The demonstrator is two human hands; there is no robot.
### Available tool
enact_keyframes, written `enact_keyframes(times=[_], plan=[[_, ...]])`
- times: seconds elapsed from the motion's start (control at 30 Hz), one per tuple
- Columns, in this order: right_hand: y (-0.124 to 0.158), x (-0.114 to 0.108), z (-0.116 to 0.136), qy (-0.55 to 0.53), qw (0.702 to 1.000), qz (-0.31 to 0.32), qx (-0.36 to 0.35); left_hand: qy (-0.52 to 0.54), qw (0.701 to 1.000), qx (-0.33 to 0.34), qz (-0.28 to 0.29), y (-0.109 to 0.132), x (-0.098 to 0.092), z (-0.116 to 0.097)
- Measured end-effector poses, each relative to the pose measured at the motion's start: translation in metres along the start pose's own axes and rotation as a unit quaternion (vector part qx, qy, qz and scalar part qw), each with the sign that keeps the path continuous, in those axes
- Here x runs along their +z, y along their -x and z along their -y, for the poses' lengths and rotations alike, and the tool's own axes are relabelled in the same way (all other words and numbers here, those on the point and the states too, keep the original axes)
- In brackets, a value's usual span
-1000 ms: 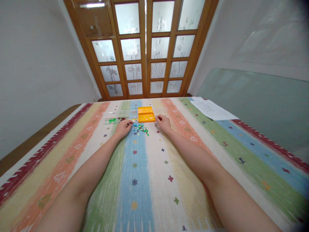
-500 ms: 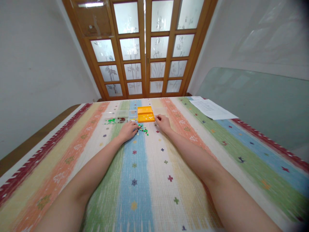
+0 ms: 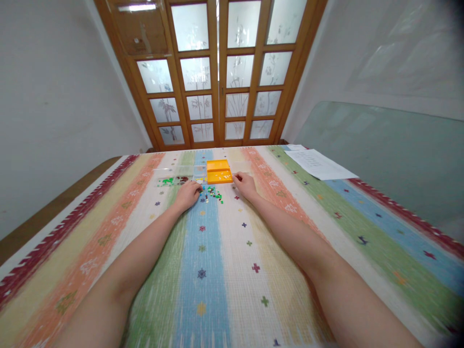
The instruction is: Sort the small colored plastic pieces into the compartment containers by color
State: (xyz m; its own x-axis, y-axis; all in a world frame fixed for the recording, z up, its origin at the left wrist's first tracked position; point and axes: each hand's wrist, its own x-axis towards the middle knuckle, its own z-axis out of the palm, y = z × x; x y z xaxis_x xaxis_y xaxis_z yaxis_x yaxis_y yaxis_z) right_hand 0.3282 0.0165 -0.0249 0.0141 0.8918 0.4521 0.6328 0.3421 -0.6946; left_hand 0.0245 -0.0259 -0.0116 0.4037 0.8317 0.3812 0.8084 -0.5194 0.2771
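Note:
My left hand [image 3: 188, 195] is by the near side of a clear divided box, its fingers drawn together at the left edge of a loose pile of small coloured pieces [image 3: 213, 193]. What those fingers hold, if anything, is too small to name. In the clear box [image 3: 158, 183] lie green pieces [image 3: 167, 181], dark brown pieces [image 3: 182, 180] and some yellow ones. An open orange-yellow case [image 3: 218, 165] stands beside it, with white pieces [image 3: 222, 176] in its near half. Against the case's right front corner rests my right hand [image 3: 245, 184], thumb and fingers closed; what lies between them is hidden.
A striped tablecloth [image 3: 203, 299] covers the table. Printed paper sheets [image 3: 319, 163] lie at the far right. Behind the table are wooden doors with glass panes [image 3: 201, 106], and a pale greenish panel [image 3: 384, 154] leans along the right wall.
My left hand has moved left, from over the loose pile to its left edge, uncovering more of the pieces. My right hand and the orange-yellow case have stayed in place.

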Motion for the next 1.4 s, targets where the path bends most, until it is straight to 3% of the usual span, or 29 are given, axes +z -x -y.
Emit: enact_keyframes(times=[0.53,0.73,0.87,0.93,1.1,1.3,1.4], plan=[[0.0,0.001,-0.003,-0.006,1.0,0.002,-0.006,0.052,0.998,0.03,0.012,0.0,0.001,0.012],[0.0,0.0,-0.001,0.001,1.0,0.006,-0.006,0.078,0.997,0.01,0.001,0.001,0.002,0.009],[0.0,0.0,-0.001,-0.002,1.0,0.006,-0.006,0.147,0.988,-0.044,-0.023,-0.002,0.002,0.01],[0.0,0.0,-0.002,-0.001,1.0,0.005,-0.01,0.217,0.97,-0.092,-0.052,-0.004,0.003,0.012],[-0.001,0.003,-0.004,0.001,1.0,-0.001,-0.02,0.37,0.888,-0.207,-0.175,-0.009,0.004,0.024],[-0.001,0.004,-0.006,0.005,1.0,-0.005,-0.02,0.423,0.814,-0.276,-0.287,-0.012,-0.005,0.041],[-0.001,0.003,-0.005,0.009,1.0,0.0,-0.019,0.399,0.791,-0.305,-0.348,-0.009,-0.012,0.053]])
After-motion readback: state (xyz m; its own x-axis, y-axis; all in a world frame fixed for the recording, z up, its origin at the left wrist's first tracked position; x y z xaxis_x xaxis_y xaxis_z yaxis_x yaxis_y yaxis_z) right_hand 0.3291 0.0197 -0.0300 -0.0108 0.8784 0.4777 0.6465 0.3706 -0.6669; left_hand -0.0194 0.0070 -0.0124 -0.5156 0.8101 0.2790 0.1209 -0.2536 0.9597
